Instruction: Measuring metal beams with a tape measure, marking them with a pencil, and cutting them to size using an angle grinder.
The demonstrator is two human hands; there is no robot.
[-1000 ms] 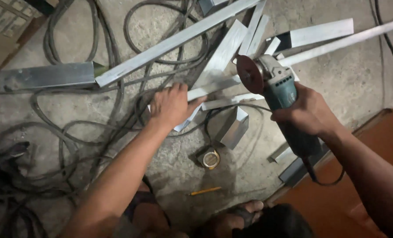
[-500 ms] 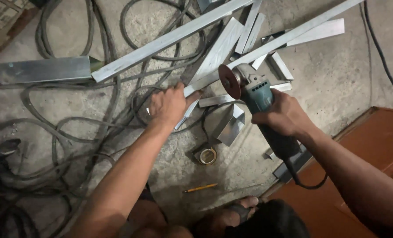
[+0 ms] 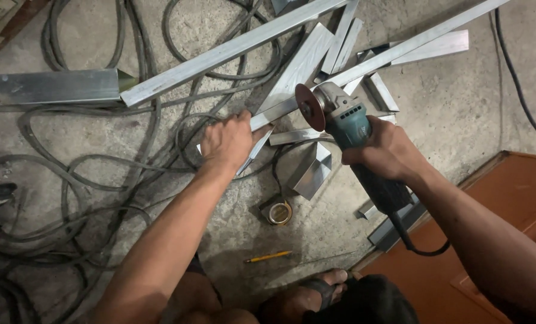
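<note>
My right hand grips the body of a teal angle grinder. Its reddish-brown cutting disc stands on edge just above a long aluminium bar that runs from the upper right down to my left hand. My left hand presses down on the near end of that bar. Under and around the bar lie several other aluminium offcuts on the concrete floor.
Thick grey cables loop over the floor at the left. A tape measure and a yellow pencil lie near my foot. A wide aluminium section lies at the far left, a brown-red panel at the right.
The grinder has moved left and down toward my left hand. The long bar now runs from the top right corner under the disc. My left hand has stayed on the bar's end.
</note>
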